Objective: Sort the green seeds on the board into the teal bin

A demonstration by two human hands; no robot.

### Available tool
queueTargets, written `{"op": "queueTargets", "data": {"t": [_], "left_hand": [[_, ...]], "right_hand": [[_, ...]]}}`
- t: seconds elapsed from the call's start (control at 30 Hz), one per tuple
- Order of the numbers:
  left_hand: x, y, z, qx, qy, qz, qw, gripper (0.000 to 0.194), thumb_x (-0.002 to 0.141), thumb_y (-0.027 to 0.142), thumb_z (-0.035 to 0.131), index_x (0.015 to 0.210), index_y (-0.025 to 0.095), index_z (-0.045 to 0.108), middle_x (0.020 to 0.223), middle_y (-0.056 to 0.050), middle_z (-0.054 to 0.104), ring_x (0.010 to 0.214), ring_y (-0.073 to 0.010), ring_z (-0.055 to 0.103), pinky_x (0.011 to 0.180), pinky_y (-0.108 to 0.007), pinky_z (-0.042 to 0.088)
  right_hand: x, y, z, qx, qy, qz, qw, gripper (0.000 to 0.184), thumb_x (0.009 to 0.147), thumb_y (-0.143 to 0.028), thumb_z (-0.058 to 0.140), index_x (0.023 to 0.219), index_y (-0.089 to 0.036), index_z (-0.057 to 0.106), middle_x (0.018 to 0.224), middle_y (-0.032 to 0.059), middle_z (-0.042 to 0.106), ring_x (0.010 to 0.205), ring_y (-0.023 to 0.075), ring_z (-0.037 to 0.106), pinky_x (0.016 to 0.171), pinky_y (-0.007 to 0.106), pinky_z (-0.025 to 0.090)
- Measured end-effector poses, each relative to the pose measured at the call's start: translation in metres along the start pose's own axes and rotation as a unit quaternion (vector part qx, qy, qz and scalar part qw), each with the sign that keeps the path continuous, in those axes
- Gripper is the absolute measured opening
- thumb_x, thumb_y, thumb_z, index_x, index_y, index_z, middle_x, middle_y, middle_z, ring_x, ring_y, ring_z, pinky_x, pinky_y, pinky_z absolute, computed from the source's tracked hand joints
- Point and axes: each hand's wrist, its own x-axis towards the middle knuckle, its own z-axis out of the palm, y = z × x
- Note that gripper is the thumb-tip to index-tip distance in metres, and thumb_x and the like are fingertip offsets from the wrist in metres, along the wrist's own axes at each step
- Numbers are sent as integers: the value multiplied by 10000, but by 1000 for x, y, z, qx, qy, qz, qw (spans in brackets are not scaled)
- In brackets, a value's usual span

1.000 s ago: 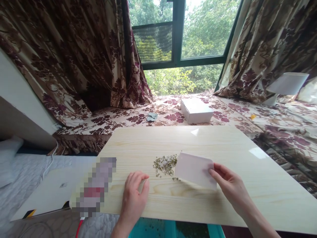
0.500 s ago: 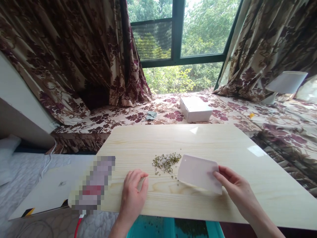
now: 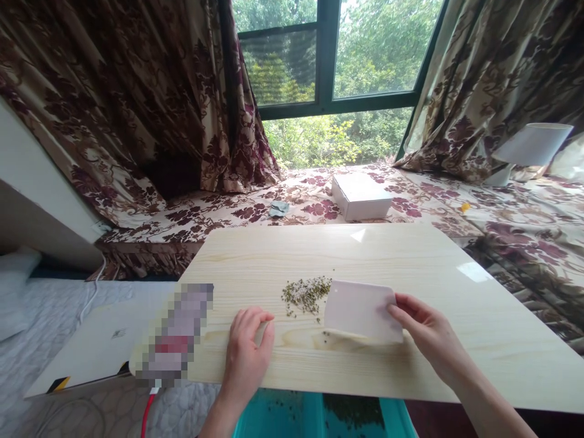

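Observation:
My right hand (image 3: 422, 325) pinches the right end of a thin white plastic scraper (image 3: 360, 311), thumb on the near side. The scraper is tilted over the table, its left edge against a small pile of green beans mixed with white grains (image 3: 305, 294). A few loose beans lie apart from the pile, some by the scraper's lower left corner. My left hand (image 3: 250, 347) rests on the tabletop left of and nearer than the pile, fingers loosely bent, thumb apart, nothing in it.
The pale wood-grain table (image 3: 283, 246) fills the middle. Below its near edge is a teal divided bin (image 3: 314, 413) with dark green bits in one compartment. A blurred-out device (image 3: 177, 334) with a red cable lies at left. A white box (image 3: 360, 198) sits on the window ledge.
The scraper and my right hand have shifted slightly left, and the scraper's edge now meets the right side of the pile. My left hand stays in place. The view has tilted a little.

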Motion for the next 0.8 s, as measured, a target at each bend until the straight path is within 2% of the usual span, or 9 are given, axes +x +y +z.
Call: {"op": "queueTargets", "data": {"t": [0.17, 0.47, 0.67, 0.8], "left_hand": [[0, 0, 0, 0, 3, 0, 1000, 105, 850, 227, 493, 859, 220, 598, 908, -45, 634, 951, -233, 558, 871, -407, 453], [0, 0, 0, 2, 1, 1, 1000, 111, 851, 220, 492, 865, 225, 601, 908, -44, 638, 948, -231, 560, 872, -410, 453], [0, 0, 0, 0, 0, 6, 1000, 121, 866, 253, 490, 872, 226, 608, 908, -44, 641, 949, -230, 564, 857, -401, 466], [1, -1, -1, 2, 3, 9, 1000, 125, 858, 255, 495, 866, 224, 616, 895, -43, 645, 936, -232, 571, 853, -401, 471]], "right_hand": [[7, -9, 8, 6, -52, -7, 999, 455, 566, -579, 750, 810, -196, 728, 783, 80, 738, 774, 249, 666, 679, 321, 531], [27, -5, 21, 2, -193, 7, 981, 399, 657, -527, 705, 875, -193, 712, 832, 57, 713, 788, 220, 623, 689, 310, 486], [32, -13, 19, -18, -265, 34, 963, 344, 646, -487, 716, 787, -174, 688, 744, 16, 663, 667, 162, 561, 599, 263, 428], [19, -14, 11, -44, -289, 36, 956, 339, 662, -481, 701, 800, -171, 683, 733, 13, 658, 663, 160, 553, 587, 252, 420]]}}
